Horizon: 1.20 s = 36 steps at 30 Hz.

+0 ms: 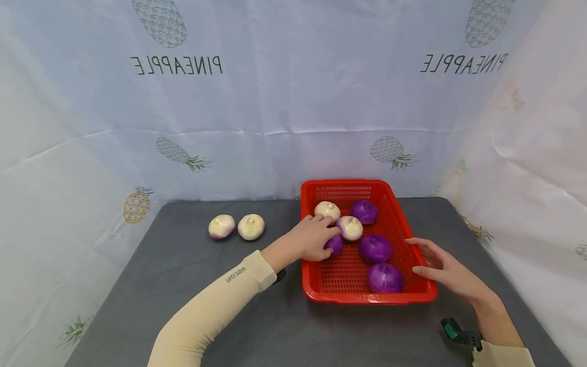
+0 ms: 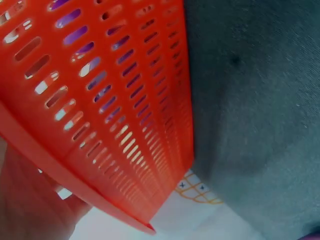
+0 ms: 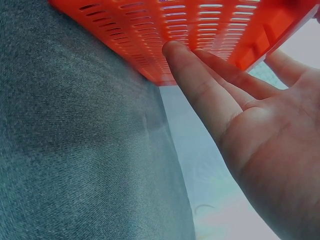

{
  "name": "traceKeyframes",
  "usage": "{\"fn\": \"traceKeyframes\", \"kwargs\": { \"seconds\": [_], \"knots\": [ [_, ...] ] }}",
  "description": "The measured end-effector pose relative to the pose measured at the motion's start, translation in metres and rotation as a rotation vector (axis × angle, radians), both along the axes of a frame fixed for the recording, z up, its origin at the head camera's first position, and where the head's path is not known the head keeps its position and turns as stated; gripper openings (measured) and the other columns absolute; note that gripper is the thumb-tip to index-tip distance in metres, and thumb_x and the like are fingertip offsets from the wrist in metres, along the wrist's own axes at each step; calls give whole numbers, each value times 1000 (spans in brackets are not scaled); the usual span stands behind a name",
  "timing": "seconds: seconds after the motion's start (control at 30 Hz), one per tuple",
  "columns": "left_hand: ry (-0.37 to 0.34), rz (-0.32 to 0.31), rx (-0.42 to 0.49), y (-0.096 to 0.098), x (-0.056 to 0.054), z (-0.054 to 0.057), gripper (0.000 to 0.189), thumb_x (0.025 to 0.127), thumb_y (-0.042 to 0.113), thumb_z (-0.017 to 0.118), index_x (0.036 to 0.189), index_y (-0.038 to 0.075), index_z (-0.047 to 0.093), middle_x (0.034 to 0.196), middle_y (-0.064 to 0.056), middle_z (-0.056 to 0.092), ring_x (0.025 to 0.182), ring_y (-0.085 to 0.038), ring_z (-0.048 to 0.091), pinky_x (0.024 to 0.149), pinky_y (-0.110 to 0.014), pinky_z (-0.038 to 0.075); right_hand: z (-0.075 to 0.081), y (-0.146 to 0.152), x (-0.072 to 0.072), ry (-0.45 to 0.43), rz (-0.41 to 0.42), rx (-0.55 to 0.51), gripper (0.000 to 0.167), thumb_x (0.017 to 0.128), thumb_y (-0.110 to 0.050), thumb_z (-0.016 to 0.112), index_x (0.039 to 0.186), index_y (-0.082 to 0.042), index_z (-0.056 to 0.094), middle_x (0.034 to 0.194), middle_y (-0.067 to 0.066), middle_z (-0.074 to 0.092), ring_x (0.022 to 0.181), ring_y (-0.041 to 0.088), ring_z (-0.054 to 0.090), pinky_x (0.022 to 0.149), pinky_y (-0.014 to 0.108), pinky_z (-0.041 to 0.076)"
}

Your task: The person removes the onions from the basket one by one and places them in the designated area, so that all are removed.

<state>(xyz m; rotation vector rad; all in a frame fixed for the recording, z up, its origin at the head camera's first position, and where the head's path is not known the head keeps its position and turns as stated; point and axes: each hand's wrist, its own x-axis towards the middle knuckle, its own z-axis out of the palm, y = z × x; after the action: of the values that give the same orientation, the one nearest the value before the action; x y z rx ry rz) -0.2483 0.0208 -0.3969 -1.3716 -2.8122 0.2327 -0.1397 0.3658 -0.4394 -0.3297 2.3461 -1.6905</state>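
Observation:
In the head view a red plastic basket (image 1: 344, 297) holds several onions. My left hand (image 1: 314, 238) reaches over its left rim, thumb and fingers curled around a purple onion (image 1: 336, 245) that they partly cover. A pale onion (image 1: 327, 209) lies just beyond those fingertips, and a white-and-purple onion (image 1: 350, 228) sits to their right. Purple onions (image 1: 376, 248) lie along the basket's right side. At the right rim my right hand (image 1: 442, 270) has its fingers spread. The right wrist view shows those fingers (image 3: 200, 87) nearly straight along the outside of the slotted wall.
Two pale onions, one purple-sided onion (image 1: 222, 227) and another onion (image 1: 251, 227), lie on the dark grey table (image 1: 220, 285) left of the basket. A white pineapple-print cloth (image 1: 284, 102) hangs behind and at both sides. The basket's slotted wall (image 2: 115, 100) fills much of the left wrist view.

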Motion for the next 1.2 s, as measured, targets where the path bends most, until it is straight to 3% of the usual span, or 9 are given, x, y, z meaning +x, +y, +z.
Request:
{"fn": "traceKeyframes", "kwargs": {
  "seconds": [0.63,0.87,1.0,1.2],
  "knots": [
    [-117,122,-82,24,-3,-16,65,85,40,77,146,32,54,153,-3,43,129,-24,44,98,-46,49,-3,-3,0,-1,10,-8,61,98,-11,61,151,-4,32,146,34,38,112,9,63,80,42,60],
    [-125,115,-96,27,-5,-17,73,82,40,81,148,32,52,154,-4,42,129,-24,43,97,-44,51,-5,-1,-1,1,9,-12,60,98,-11,60,151,-5,32,146,33,39,111,10,63,80,43,60],
    [-125,76,-56,26,-7,-12,73,82,43,80,148,31,51,152,-4,44,131,-25,43,99,-44,49,-5,0,-1,3,9,-12,59,99,-10,59,151,-5,32,145,31,41,112,11,64,80,43,60],
    [-80,3,36,23,-5,14,75,83,44,76,150,29,48,144,-4,47,131,-25,43,100,-42,49,-2,1,-1,6,7,-10,60,98,-10,59,151,-5,32,142,22,47,112,12,64,80,43,60]
  ]
}}
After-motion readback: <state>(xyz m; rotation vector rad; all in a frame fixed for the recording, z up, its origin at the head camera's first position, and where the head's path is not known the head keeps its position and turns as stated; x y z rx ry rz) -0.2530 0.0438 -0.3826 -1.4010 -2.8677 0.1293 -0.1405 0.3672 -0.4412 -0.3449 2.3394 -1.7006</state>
